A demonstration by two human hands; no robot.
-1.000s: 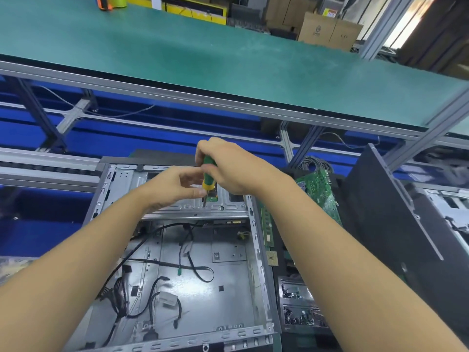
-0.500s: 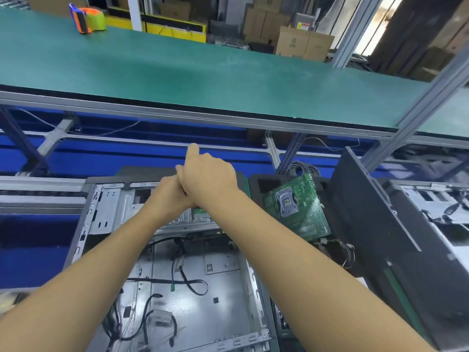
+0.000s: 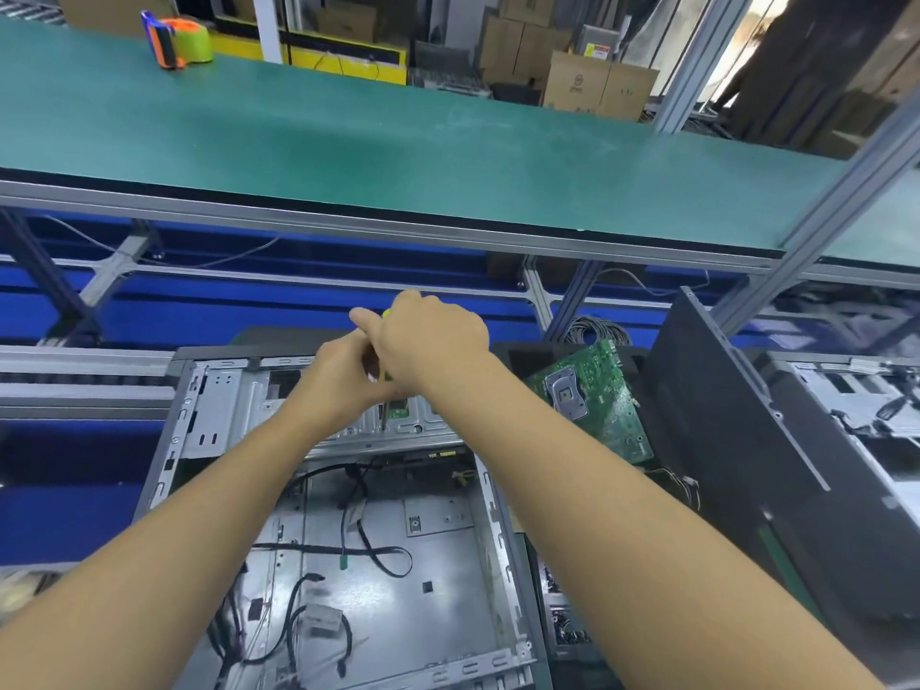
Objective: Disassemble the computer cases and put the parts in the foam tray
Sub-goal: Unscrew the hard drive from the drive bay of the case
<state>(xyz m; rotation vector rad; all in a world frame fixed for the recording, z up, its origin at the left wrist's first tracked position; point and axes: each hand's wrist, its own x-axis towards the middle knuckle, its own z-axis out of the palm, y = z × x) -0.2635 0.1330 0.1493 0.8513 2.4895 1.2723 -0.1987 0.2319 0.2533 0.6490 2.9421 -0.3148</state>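
Under matte green shelving point(image 3: 448, 136), both hands point(image 3: 388, 366) grip a screwdriver point(image 3: 383, 415) over the sheet-metal case point(image 3: 438, 565).

The open sheet-metal computer case point(image 3: 428, 580) is bare silver-grey inside, crossed by black cables point(image 3: 383, 560). A green printed circuit board point(image 3: 605, 400) with a silver socket frame lies in the black foam tray point(image 3: 522, 356). The upper bench point(image 3: 398, 141) has a teal-green mat edged in grey aluminium. An orange, blue and lime-yellow tape dispenser point(image 3: 174, 39) sits near its far left corner. The lower level is deep blue.
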